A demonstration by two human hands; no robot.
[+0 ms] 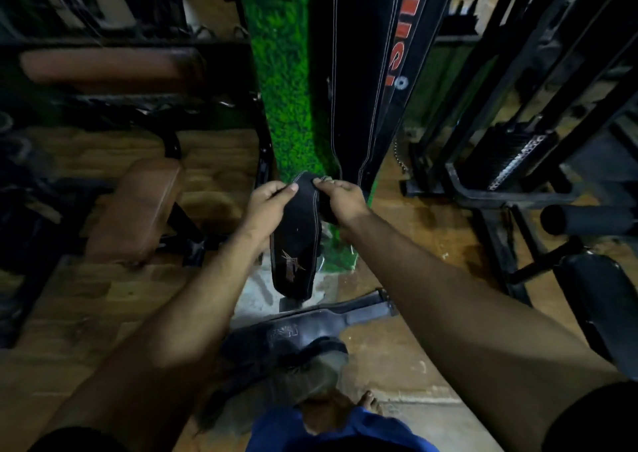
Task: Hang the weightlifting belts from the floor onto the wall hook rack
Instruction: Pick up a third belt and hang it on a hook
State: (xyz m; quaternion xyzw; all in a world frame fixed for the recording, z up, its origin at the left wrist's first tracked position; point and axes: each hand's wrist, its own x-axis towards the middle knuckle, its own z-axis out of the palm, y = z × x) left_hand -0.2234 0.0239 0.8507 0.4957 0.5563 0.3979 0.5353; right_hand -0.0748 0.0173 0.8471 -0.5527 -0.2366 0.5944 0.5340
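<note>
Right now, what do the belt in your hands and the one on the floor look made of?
Held belt: black, matte, leather-like, with pale edge stitching and a stamped logo; both hands, left hand and right hand, grip its top. Floor belt: dark and smoother, with a slight sheen, probably leather or synthetic.

Dim indoor light leaves the far left and right of the scene in near-black shadow, while the green artificial-turf wall strip [286, 82] and the brown wooden-plank floor [407, 216] catch the most light. Wide-angle distortion bends the black metal gym frames [511, 71] at the right edge. Soft blur and grain cover the whole view.
</note>
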